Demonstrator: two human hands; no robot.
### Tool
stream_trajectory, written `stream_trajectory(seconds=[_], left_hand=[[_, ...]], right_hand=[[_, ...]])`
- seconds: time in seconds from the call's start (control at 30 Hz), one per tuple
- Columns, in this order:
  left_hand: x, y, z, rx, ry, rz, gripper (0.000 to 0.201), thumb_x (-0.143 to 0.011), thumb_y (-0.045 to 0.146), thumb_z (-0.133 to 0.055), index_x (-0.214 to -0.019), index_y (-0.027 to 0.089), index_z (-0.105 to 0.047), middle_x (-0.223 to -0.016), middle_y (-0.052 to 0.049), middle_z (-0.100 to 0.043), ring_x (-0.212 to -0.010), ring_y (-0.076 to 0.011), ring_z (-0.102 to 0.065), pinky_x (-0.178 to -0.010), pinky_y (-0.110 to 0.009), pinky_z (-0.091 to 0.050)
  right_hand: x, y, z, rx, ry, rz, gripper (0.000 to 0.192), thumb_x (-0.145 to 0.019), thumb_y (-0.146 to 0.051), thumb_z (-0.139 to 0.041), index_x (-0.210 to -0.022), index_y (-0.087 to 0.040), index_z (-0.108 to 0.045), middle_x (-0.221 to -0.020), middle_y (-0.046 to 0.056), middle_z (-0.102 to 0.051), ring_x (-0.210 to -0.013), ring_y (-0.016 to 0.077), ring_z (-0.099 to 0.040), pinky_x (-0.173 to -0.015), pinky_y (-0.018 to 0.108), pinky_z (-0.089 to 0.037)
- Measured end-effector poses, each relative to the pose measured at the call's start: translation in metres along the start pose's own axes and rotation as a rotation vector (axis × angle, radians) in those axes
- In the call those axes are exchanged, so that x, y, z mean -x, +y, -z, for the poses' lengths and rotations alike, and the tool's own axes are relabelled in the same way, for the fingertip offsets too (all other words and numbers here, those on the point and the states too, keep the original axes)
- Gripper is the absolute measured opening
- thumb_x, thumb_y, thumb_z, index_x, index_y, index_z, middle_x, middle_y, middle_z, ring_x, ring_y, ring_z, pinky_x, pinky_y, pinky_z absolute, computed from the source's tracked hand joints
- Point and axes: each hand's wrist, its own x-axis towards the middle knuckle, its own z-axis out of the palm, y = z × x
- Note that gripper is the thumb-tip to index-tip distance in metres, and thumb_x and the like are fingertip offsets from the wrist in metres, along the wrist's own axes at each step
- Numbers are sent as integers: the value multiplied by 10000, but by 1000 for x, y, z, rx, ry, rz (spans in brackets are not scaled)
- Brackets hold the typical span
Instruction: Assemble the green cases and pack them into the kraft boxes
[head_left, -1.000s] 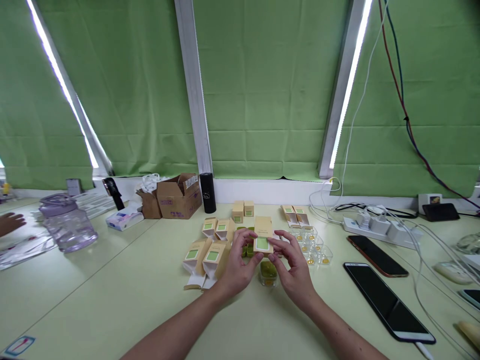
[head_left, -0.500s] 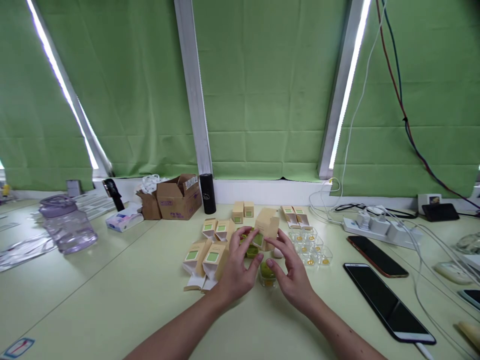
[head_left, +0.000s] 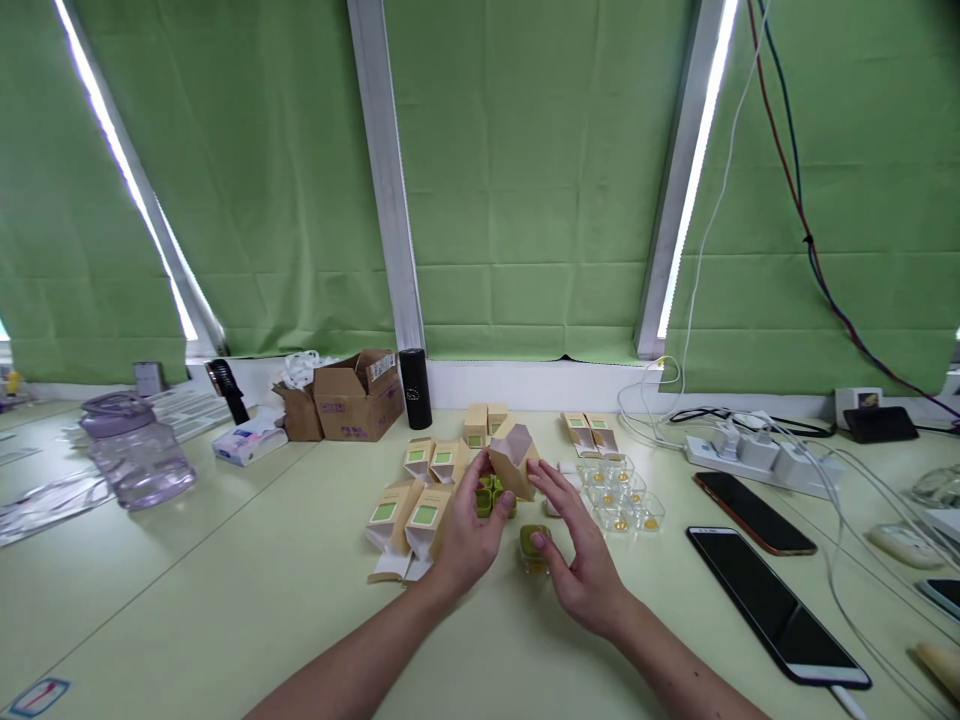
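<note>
My left hand [head_left: 474, 535] holds a small kraft-paper box [head_left: 514, 462], tilted with its open end and pale inside facing me. My right hand [head_left: 585, 560] has its fingers stretched out, the fingertips touching the box's right side and the thumb apart. Below the box, near my right thumb, stands a clear square cup with a green top [head_left: 533, 543]. Several green square pieces [head_left: 487, 497] sit behind my left hand, partly covered. On the left stand several kraft boxes with green labels [head_left: 425, 515], flaps open.
Clear cups with yellow centres [head_left: 619, 497] are grouped to the right, below two flat kraft boxes [head_left: 590, 436]. Two closed kraft boxes [head_left: 475, 425] stand behind. Phones [head_left: 776, 605], a power strip [head_left: 757, 460] and cables lie right; a cardboard box [head_left: 360, 405] and purple bottle [head_left: 139, 455] left.
The kraft box has turned and tipped so its open end faces me, and it sits slightly further left. My right fingers have straightened along its side.
</note>
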Motion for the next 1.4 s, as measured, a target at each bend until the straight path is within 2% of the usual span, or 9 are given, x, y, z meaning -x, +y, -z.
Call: stream_trajectory(seconds=[0.13,0.23,0.33,0.43,0.57,0.77,0.93,1.13,1.4], left_hand=[[-3,-5,0,65,66,5,671,-963,495,-705,-1526,263,-424,-1476,-150,-584,-1360,-298,-576,-1090,-430,-519],[-8,-7,0,60,125,14,626,-938,496,-735,-1449,241,-479,-1375,-143,-633,-1263,-285,-624,-1036,-408,-533],[-12,-5,1,57,163,41,568,-925,506,-742,-1363,220,-518,-1259,-124,-667,-1158,-262,-654,-993,-385,-536],[-15,0,4,110,156,75,558,-908,526,-747,-1313,213,-526,-1208,-114,-673,-1108,-250,-657,-941,-354,-543],[-16,7,8,146,129,95,563,-880,522,-763,-1290,207,-538,-1239,-118,-666,-1117,-245,-649,-940,-334,-538],[-17,18,14,125,-50,64,526,-896,469,-743,-1307,206,-547,-1298,-133,-661,-1200,-272,-644,-1018,-387,-533],[-25,28,23,18,-180,83,504,-853,370,-779,-1290,204,-590,-1327,-137,-667,-1187,-291,-668,-1043,-429,-528],[-32,29,37,-155,-481,171,487,-750,185,-798,-1213,222,-655,-1201,-99,-726,-1097,-283,-713,-970,-406,-566],[-19,24,41,-293,-494,216,489,-713,178,-803,-1176,224,-652,-1135,-86,-732,-1086,-312,-700,-944,-403,-550]], right_hand=[[2,2,0,87,-56,89,587,-1019,-146,-471,-1575,-326,-416,-1625,35,-515,-1609,272,-288,-1286,599,-325],[1,5,1,148,-78,167,591,-975,-89,-491,-1527,-301,-459,-1540,53,-604,-1563,282,-381,-1285,618,-297],[0,6,4,209,-68,194,466,-916,-70,-544,-1331,-278,-584,-1328,69,-731,-1418,312,-537,-1187,586,-414],[-4,3,10,292,-127,114,316,-843,-90,-619,-1109,-258,-641,-1086,63,-774,-1202,328,-626,-1016,518,-498],[-10,-2,16,413,-308,-50,279,-768,-172,-735,-1026,-256,-672,-1028,42,-765,-1099,319,-607,-983,487,-457],[-15,4,22,523,-376,-215,273,-764,-192,-763,-1020,-256,-693,-1055,47,-765,-1129,316,-582,-981,452,-425],[-17,9,26,573,-380,-257,264,-771,-180,-770,-1013,-254,-693,-1101,50,-763,-1141,317,-568,-954,440,-420],[-19,8,26,575,-391,-281,221,-782,-172,-764,-970,-240,-669,-1040,39,-752,-1104,295,-567,-918,421,-412],[-16,11,25,573,-392,-277,251,-789,-149,-751,-1010,-243,-678,-1054,43,-744,-1107,300,-568,-905,425,-414]])
